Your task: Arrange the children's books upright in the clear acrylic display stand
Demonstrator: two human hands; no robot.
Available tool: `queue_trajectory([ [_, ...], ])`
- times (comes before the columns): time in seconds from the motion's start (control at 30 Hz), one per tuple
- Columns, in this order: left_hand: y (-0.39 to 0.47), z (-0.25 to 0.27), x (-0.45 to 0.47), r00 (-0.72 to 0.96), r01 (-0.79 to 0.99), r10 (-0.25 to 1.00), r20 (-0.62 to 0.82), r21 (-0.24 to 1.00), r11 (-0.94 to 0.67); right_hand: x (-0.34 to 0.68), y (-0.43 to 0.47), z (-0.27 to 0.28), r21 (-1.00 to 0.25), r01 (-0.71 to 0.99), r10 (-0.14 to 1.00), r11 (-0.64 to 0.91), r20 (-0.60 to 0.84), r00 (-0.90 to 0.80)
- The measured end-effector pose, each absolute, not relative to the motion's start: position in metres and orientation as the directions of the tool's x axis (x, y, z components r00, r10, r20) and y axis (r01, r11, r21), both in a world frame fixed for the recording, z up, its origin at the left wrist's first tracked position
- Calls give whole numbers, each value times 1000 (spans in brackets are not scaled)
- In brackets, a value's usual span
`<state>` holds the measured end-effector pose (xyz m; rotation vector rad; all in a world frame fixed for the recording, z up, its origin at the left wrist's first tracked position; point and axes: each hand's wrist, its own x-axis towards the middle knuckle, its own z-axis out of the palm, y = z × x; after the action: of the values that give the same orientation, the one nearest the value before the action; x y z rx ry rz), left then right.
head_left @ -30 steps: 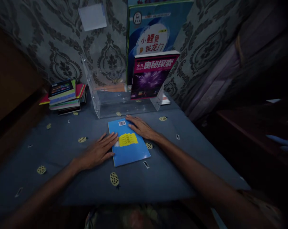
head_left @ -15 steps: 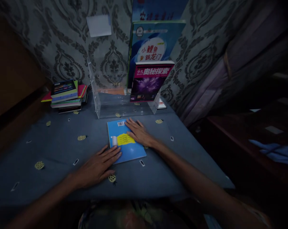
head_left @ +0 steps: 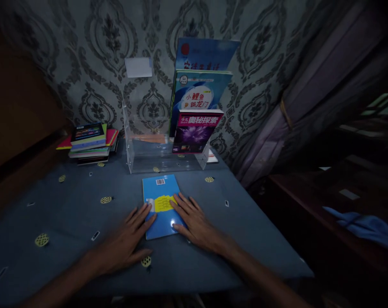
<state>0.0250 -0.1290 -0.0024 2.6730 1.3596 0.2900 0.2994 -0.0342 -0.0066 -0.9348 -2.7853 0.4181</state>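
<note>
A blue book lies flat on the table, a barcode near its far edge and a yellow patch of print in the middle. On its left edge rest the fingertips of my left hand, fingers spread, thumb off the book over the cloth. My right hand lies across the right edge, fingers stretched out and reaching the yellow patch. Neither hand grips anything. Just beyond stands a clear acrylic book rack, with a purple-covered book, a teal book and a taller blue book in its right side.
At the back left is a stack of several books. A patterned blue cloth covers the table, whose right edge drops off beside a tied curtain. Patterned wallpaper rises behind the rack. Blue fabric lies at far right.
My right hand has slid toward me along the book's right edge. The book lies straighter than before. The view has tilted up, showing more wall.
</note>
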Motion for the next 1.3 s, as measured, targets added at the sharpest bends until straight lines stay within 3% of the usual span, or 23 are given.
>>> queue_trajectory([
  [0.3, -161, 3, 30, 656, 718, 744, 129, 197, -667, 331, -85, -2, -308, 513, 552, 801, 46, -833],
  [0.4, -175, 2, 36, 694, 688, 698, 175, 124, -715, 343, -105, -2, -279, 508, 543, 815, 60, -838],
  [0.6, -195, -26, 46, 691, 683, 594, 411, -103, -723, 360, -128, -18, -210, 431, 471, 878, 211, -856],
  [0.77, -197, -25, 45, 703, 641, 514, 491, -127, -757, 369, -137, 1, -294, 365, 452, 883, 325, -831],
  [0.9, -184, 8, 45, 657, 632, 539, 527, 5, -775, 365, -124, 26, -424, 260, 461, 868, 492, -739],
  [1.03, -161, 42, 45, 507, 608, 645, 572, 293, -738, 355, -88, 26, -534, 171, 516, 828, 609, -602],
  [1.13, -141, 51, 45, 371, 623, 780, 504, 488, -612, 344, -58, 13, -680, 193, 664, 708, 547, -510],
  [1.23, -118, 48, 47, 244, 616, 888, 389, 646, -452, 330, -34, 1, -834, 250, 820, 492, 347, -454],
  [1.3, -103, 44, 50, 175, 566, 927, 332, 736, -370, 320, -24, -2, -894, 252, 857, 370, 224, -463],
])
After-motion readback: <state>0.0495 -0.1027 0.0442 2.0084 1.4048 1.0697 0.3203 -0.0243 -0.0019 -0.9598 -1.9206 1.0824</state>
